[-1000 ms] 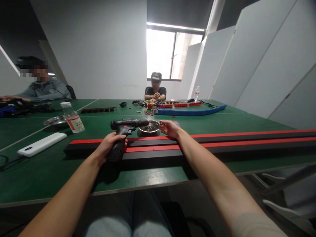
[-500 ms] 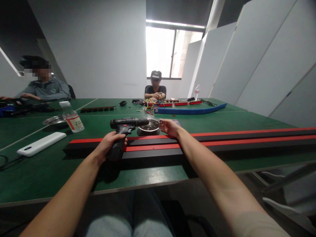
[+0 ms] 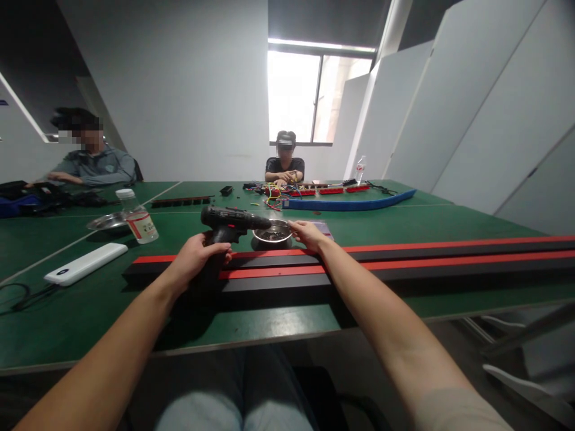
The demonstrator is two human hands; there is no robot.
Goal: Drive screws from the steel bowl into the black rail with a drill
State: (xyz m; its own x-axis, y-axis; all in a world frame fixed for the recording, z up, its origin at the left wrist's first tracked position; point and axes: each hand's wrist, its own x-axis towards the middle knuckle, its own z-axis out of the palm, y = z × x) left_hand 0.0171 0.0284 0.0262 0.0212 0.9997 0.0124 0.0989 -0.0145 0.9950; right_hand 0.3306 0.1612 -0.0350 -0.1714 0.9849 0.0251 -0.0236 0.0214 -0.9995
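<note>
The left hand [image 3: 195,258] is wrapped tight around the handle of the drill [image 3: 231,220]. The drill is up off the table [image 3: 269,320], over the long black and red bar [image 3: 404,263]. Its tip points to the right, over the near rim of a small metal bowl [image 3: 272,234].

The right hand [image 3: 309,234] is just to the right of the bowl. Its thumb and first finger [image 3: 293,225] are pinched together right by the drill tip. There may be a tiny part between them, but it is too small to tell.

The biggest danger is that those fingertips are so close to the tip. If the left hand squeezes the trigger, the spinning tip could nip or scrape the skin.

The tip could also bump the bowl. The bowl looks light and has small dark bits in it, so a knock could tip it and send the bits across the table or onto the floor.

If there is a tiny part in the pinch, it could slip out. It would be hard to find on the green top or under the bar.

The drill is held in one hand only, so it could wobble or dip and hit the bar. A bottle [image 3: 138,220] stands well off to the left, too far away to be knocked.
</note>
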